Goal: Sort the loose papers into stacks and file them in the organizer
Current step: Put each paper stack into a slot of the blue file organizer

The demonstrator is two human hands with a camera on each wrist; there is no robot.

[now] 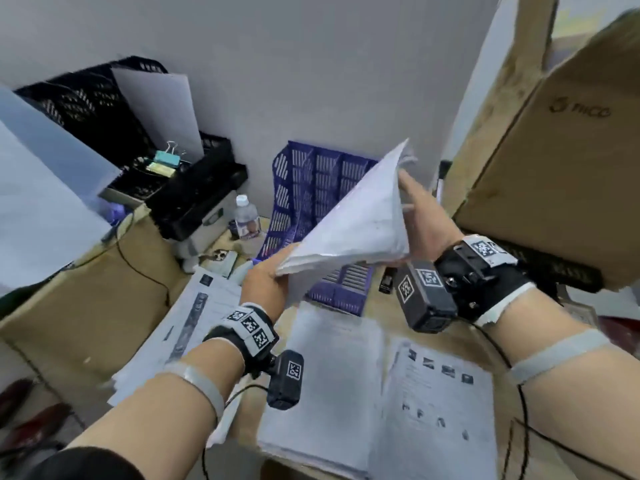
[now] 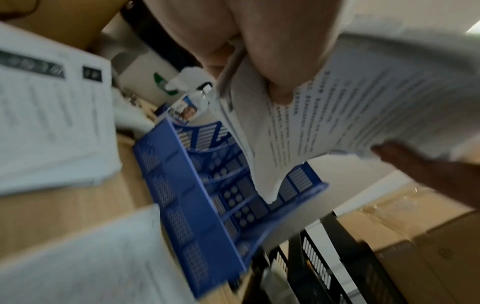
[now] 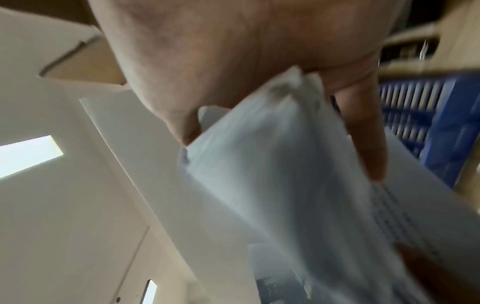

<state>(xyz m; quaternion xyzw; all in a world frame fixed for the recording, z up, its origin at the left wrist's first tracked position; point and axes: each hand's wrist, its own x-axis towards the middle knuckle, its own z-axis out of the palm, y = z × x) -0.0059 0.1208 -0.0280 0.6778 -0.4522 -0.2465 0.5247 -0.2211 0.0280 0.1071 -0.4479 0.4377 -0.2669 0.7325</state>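
Near edge of table: two flat paper stacks, one stack under and between the forearms, a printed sheet with small pictures to its right, overlapping it. A third pile lies left of the left wrist, part off the table edge. Above these, both hands hold one sheaf in the air, tilted, its top corner pointing up and right. Left hand grips the sheaf's lower left corner, thumb on top, fingers curled under; left wrist view shows printed text on the underside. Right hand pinches the right edge, thumb laid on one face, fingers behind. Sheaf hangs just in front of and over the blue organizer, not touching it as far as can be told; organizer slots look bare of paper. Beyond: small bottle left of organizer, black trays with a binder clip, white sheets standing in them. Cardboard boxes far right.
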